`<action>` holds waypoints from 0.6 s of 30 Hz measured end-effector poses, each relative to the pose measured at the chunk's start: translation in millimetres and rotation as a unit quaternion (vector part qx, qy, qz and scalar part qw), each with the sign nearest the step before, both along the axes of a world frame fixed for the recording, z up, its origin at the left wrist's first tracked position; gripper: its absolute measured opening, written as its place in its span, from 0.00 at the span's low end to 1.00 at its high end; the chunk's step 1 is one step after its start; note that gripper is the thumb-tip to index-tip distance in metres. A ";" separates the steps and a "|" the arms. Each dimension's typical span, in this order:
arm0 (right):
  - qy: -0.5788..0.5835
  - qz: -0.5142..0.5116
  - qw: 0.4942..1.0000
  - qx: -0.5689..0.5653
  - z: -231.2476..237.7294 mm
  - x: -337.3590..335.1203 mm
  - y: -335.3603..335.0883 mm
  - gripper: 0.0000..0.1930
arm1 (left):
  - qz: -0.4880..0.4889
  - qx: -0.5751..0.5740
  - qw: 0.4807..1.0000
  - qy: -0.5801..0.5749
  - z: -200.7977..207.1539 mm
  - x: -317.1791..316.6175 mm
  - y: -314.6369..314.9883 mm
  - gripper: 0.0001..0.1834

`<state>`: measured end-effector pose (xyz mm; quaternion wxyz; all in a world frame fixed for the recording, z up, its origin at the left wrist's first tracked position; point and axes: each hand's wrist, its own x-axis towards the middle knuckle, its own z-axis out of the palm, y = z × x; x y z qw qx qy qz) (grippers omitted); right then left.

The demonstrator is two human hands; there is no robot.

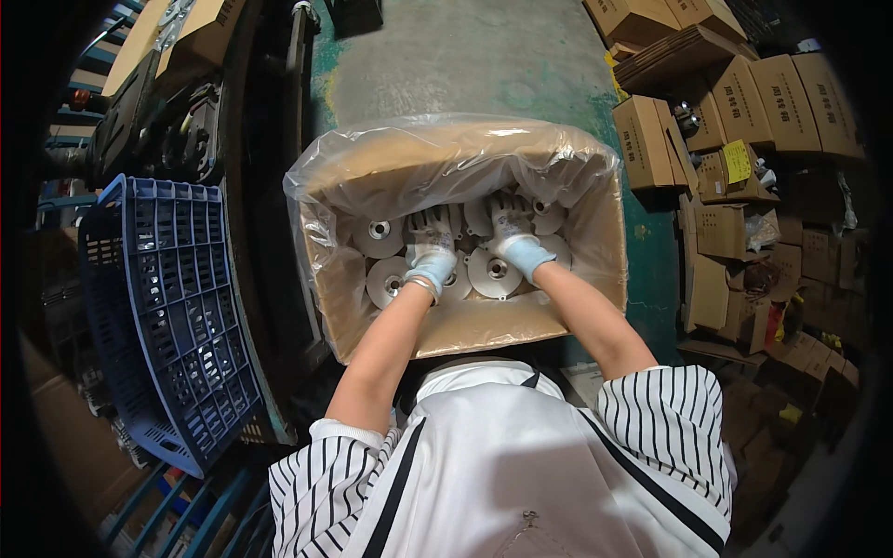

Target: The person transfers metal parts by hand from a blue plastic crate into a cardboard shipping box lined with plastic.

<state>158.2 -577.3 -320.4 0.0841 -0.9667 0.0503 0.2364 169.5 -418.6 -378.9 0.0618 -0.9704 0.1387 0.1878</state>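
Note:
Both my hands reach down into a large cardboard box [465, 340] lined with a clear plastic bag [409, 167]. Round silver metal discs with raised centre hubs lie flat in it, such as one disc [498, 275] between my wrists. My left hand [432, 244], in a pale glove with a light blue cuff, rests over discs in the middle, fingers stretched forward and apart. To its right, my right hand [512, 229], gloved the same way, lies over a disc near the far side, fingers also spread. What is under both palms is hidden.
A blue plastic crate [191, 316] stands at my left beside a dark metal frame. Stacked cartons [735, 102] and opened boxes [726, 232] crowd the right side. Beyond the box stretches a worn grey and green floor [446, 65].

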 end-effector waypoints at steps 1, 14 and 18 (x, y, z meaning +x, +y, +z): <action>-0.003 -0.008 1.000 0.010 4.0 1.2 4.9 0.52 | -0.021 -0.016 0.999 0.040 21.7 3.3 2.4 0.53; 0.153 -0.111 0.982 0.000 53.1 -1.4 -44.3 0.55 | -0.076 -0.135 0.987 0.054 82.3 0.8 -17.0 0.51; 0.147 -0.102 0.983 -0.044 18.9 -15.1 -73.9 0.55 | -0.126 -0.183 0.972 0.071 68.8 -0.1 -58.7 0.52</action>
